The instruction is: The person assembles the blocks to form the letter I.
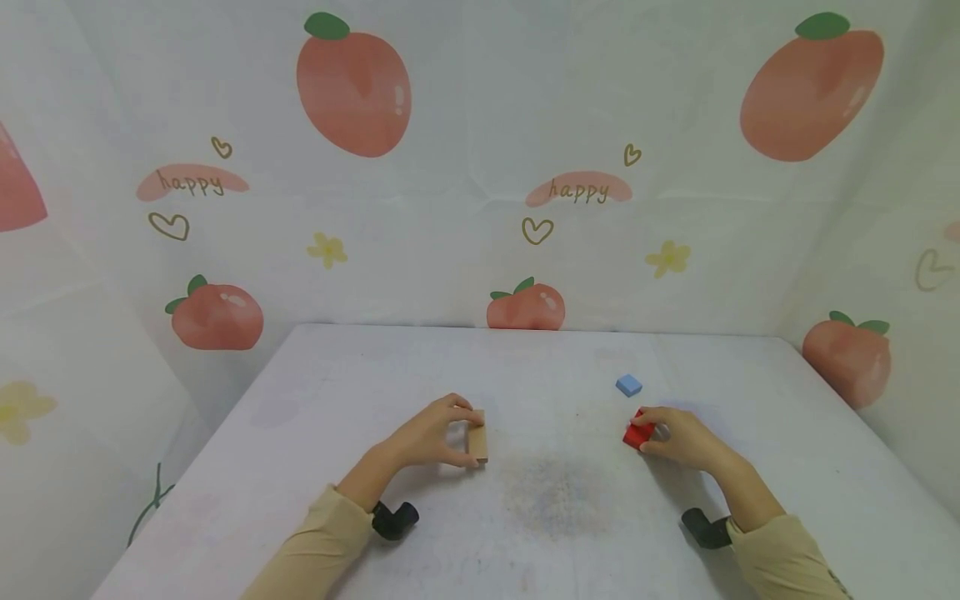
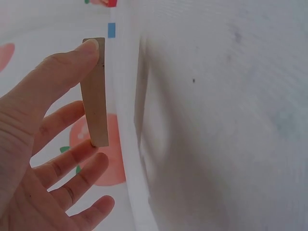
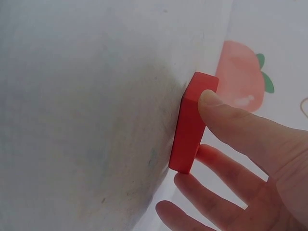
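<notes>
Grip of the left hand [image 1: 431,433]: thumb and fingers held a wooden block [image 1: 477,442] by its two ends, near the centre of the head view and below mid-height. Grip of the right hand [image 1: 678,437]: thumb and fingers pinched a red block [image 1: 636,435], right of centre at about the same level. Both blocks were over the desk [image 1: 555,383], well apart from each other. A blue block [image 1: 628,385] lay near the red block, higher in the frame and not touching it. Lower, between the forearms, a grey-brown smudge [image 1: 558,496] marked the desk. Black fittings [image 1: 396,522] projected at the wrists, beside the left sleeve [image 1: 318,537] and the right sleeve [image 1: 780,554]. White cloth [image 1: 465,125] printed with fruit, hearts and flowers filled the upper frame and continued down both sides.

Fingers covered part of each held block in the head view, and the bottom edge cut off both sleeves. In the left wrist view, the blue block appeared small near the top, below a red shape cropped by the edge and hard to identify. In the right wrist view, the right hand ran out of frame at lower right. Whether either held block touched the desk could not be told.
</notes>
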{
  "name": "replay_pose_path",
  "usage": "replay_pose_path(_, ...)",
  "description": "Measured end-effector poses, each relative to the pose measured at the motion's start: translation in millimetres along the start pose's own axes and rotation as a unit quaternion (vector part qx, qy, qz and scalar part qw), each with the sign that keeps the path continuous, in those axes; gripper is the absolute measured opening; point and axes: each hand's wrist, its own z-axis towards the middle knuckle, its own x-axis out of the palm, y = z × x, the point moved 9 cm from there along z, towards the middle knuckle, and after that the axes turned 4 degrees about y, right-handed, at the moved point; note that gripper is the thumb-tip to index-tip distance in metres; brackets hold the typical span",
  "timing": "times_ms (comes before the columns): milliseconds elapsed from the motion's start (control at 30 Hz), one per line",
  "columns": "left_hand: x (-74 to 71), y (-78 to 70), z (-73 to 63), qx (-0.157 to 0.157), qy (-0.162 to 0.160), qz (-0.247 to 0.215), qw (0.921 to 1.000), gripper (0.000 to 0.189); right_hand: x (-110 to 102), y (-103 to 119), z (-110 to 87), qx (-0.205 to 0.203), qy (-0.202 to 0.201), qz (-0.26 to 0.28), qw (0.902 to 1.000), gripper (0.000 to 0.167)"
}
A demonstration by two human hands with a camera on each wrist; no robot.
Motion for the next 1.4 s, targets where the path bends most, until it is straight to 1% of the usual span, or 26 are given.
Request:
replay_pose_path(400, 4.2, -4.6, 7.0, -0.007, 0.012, -0.013, 0.9998, 0.051, -0.3, 0.0, -0.7, 0.002, -0.002, 0.001, 1.0000, 0.040)
replay_pose_path(567, 5.4, -7.9, 9.7, -0.005, 0.018, -0.010, 0.9998, 0.051, -0.1, -0.1, -0.8, 0.004, -0.003, 0.004, 1.0000, 0.040)
replay_pose_path(867, 7.6, -13.6, 17.4, 0.008, 0.023, 0.003, 0.9997, 0.051, 0.8, -2.0, -0.4, 0.010, -0.001, 0.004, 0.9999, 0.041)
replay_pose_path(1067, 11.6, -16.3, 25.0, 0.008, 0.032, 0.002, 0.9994, 0.052, 0.7, -1.7, -0.6, 0.005, -0.001, 0.005, 1.0000, 0.041)
replay_pose_path(1300, 16.0, -23.5, 32.9, 0.018, 0.040, 0.003, 0.9991, 0.052, -0.4, 0.3, 0.5, -0.018, -0.006, 0.000, 0.9998, 0.040)
replay_pose_path(1400, 18.3, -25.0, 35.5, 0.018, 0.044, -0.001, 0.9989, 0.053, 0.3, -0.9, 0.9, -0.017, -0.004, 0.003, 0.9998, 0.041)
